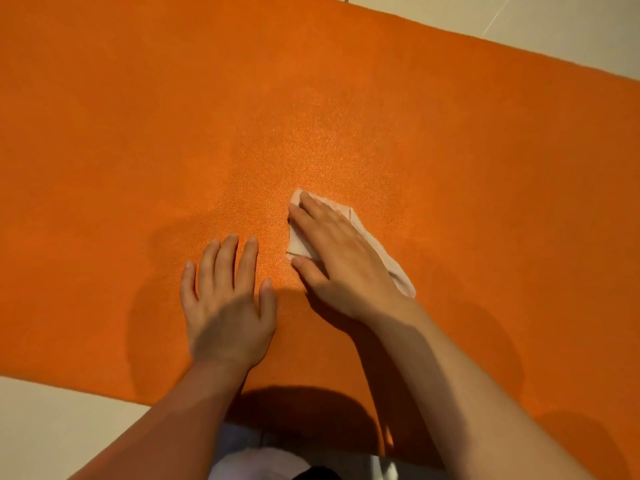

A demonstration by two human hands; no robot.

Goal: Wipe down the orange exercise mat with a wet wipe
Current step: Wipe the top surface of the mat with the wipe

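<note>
The orange exercise mat point(242, 116) fills most of the view and lies flat on the floor. A folded white wet wipe point(298, 244) lies on the mat near its middle. My right hand point(341, 261) lies flat on top of the wipe with straight fingers and presses it onto the mat; the wipe shows beyond the fingertips and along the hand's right side. My left hand point(227, 303) rests flat on the bare mat just left of the wipe, with its fingers spread.
Pale tiled floor point(554, 22) shows beyond the mat's far edge at the top right and at the bottom left point(52, 427). My clothing point(263, 459) shows at the bottom edge between my forearms.
</note>
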